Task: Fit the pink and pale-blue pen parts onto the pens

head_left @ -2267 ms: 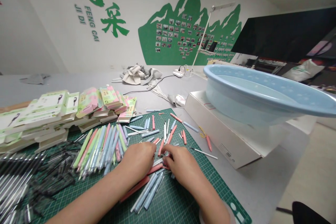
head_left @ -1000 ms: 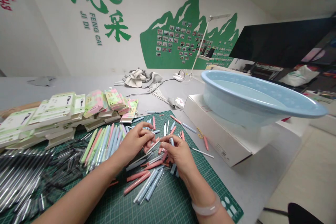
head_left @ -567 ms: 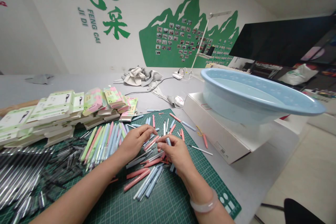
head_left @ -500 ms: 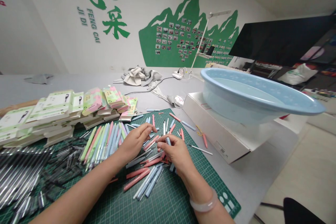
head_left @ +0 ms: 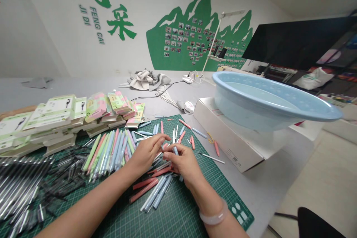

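Observation:
Over a green cutting mat (head_left: 184, 219), my right hand (head_left: 182, 160) is closed around a light blue pen part (head_left: 175, 151), its end showing between thumb and forefinger. My left hand (head_left: 147, 150) meets it with fingertips bent together in a pinch; what lies between them is too small to make out. Under and around both hands are loose pink and blue pen parts and thin white refills. Nearest my wrists lie pink barrels (head_left: 144, 190) and blue barrels (head_left: 158, 194). To the left, a row of pastel pens (head_left: 110, 152) lies side by side.
Black-and-clear pens (head_left: 21, 186) and black caps (head_left: 65, 171) cover the mat's left side. Behind them are stacked pen boxes (head_left: 55, 113). A blue basin (head_left: 267, 100) rests on a white carton (head_left: 223, 134) at right. Grey cloths (head_left: 147, 80) and a cable lie farther back.
My left hand has shifted slightly right, so its fingertips now meet those of my right hand. The blue pen part stays in my right hand, and the view has moved a little.

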A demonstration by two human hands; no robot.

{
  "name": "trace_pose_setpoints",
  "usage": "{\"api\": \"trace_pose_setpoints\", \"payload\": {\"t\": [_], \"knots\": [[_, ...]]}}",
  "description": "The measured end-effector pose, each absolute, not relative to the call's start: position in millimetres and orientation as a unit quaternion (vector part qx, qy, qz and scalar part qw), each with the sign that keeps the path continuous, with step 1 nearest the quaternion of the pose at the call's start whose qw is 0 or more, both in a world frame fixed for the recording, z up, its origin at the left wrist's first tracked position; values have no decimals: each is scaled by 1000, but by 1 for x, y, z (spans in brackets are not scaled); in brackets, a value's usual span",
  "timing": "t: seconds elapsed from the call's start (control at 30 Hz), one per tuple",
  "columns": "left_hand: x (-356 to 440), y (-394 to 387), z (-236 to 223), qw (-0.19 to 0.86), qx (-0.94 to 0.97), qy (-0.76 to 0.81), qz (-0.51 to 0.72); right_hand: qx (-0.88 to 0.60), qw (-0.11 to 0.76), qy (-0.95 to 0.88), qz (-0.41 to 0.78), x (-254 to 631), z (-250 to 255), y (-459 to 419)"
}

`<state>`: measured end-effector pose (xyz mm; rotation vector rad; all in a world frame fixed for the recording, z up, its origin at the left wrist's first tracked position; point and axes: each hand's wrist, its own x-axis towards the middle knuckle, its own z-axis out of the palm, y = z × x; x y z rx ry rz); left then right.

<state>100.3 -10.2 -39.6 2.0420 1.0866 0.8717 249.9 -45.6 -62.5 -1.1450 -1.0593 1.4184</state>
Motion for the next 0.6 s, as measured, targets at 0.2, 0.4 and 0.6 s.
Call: {"api": "trace_pose_setpoints", "payload": {"t": [0.2, 0.4, 0.6], "knots": [[98, -11, -40, 385, 764, 395, 334, -420, 496, -383, 656, 249, -63, -48], [95, -12, -32, 532, 666, 368, 371, -370, 494, -350, 705, 252, -62, -47], [95, -10, -34, 448, 719, 390, 361, -336, 490, -322, 737, 253, -60, -48]]}}
